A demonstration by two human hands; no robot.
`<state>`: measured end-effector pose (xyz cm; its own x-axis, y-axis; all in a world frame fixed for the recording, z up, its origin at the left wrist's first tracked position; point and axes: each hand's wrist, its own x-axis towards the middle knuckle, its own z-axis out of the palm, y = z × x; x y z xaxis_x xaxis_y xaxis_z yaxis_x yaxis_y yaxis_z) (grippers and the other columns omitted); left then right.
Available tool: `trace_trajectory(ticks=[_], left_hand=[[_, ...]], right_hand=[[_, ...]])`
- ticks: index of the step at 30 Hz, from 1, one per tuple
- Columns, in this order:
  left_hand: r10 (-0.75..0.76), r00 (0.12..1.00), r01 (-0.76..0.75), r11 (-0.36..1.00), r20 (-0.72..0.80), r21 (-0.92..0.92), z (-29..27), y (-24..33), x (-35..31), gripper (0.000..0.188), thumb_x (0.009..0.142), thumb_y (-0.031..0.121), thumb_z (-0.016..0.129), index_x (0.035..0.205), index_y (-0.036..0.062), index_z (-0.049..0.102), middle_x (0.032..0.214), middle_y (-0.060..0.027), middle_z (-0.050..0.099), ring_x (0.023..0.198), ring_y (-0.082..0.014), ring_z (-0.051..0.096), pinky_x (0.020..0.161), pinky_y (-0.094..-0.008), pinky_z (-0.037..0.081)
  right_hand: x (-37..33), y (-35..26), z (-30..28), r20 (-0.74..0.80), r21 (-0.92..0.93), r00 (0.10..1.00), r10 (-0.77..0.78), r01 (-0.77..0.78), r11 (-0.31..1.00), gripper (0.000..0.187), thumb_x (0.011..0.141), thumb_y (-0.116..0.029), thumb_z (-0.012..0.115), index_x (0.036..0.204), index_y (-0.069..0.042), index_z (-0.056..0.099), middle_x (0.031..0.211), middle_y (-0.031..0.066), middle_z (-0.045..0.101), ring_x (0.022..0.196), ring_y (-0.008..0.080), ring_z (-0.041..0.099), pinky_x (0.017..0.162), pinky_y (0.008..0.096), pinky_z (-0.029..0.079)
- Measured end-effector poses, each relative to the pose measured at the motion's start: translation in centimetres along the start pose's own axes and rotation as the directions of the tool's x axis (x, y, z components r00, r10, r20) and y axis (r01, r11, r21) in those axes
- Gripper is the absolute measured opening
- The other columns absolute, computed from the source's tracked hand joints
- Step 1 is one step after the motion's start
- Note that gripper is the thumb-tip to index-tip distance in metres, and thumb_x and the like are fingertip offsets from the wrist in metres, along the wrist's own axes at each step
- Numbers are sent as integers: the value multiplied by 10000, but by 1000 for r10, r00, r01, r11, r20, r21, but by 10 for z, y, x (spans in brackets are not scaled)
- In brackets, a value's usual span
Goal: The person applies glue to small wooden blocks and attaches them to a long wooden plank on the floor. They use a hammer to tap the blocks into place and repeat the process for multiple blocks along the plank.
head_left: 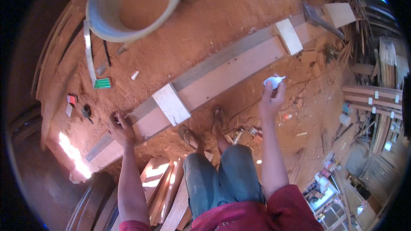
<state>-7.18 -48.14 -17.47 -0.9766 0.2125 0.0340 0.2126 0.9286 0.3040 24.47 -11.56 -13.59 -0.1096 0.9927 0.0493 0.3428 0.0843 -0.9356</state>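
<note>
In my right hand point(272, 96) is a small white squeeze bottle point(271, 81) with a thin nozzle, held up between thumb and fingers with the nozzle toward the right. My left hand point(122, 130) is low at the left, against the edge of a long wooden plank point(231, 75). Its fingers are bent and apart, with nothing visible in them. The plank runs slantwise from lower left to upper right. Across it lie a pale wooden block point(171, 104) near my left hand and a second pale block point(289, 37) farther right.
A large basin point(96, 15) with reddish-brown contents stands far left. Near it lie a square point(90, 53) with a green label, a small white cone point(135, 75) and a dark tool point(86, 111). Boards point(160, 184) lie beside my legs. Clutter point(323, 184) fills the lower right.
</note>
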Motion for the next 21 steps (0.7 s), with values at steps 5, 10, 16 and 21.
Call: trace_trajectory(ticks=[5,10,16,21], left_hand=[[11,1000,-13,998,-29,-63,-2,0,3,351,1023,375,522,1166,84,655,1069,-129,678,1038,-314,610,1006,-461,381],[11,999,-13,998,-35,-66,-11,16,4,288,1002,333,572,1130,92,665,1046,-136,683,988,-321,621,958,-460,403],[-54,994,51,998,90,34,-25,16,8,366,989,365,547,1181,63,622,1138,-159,639,1151,-363,542,1042,-513,354],[-11,1000,10,999,18,40,-29,6,8,360,977,363,560,1184,74,620,1114,-136,629,1138,-340,543,1024,-499,358]], right_hand=[[53,-51,65,210,-145,952,-222,255,956,325,1040,-251,568,1230,12,588,993,200,702,870,324,700,750,449,537],[66,-93,155,367,-1,834,-413,444,896,306,1018,-219,592,1230,1,585,985,275,678,932,478,663,763,513,527],[-22,-100,219,776,23,575,-258,383,923,321,1016,-223,597,1249,-3,588,1049,281,676,973,484,655,785,527,530],[-85,-140,301,779,220,519,-351,298,929,283,1017,-231,600,1164,11,611,934,219,677,851,364,659,772,461,520]])
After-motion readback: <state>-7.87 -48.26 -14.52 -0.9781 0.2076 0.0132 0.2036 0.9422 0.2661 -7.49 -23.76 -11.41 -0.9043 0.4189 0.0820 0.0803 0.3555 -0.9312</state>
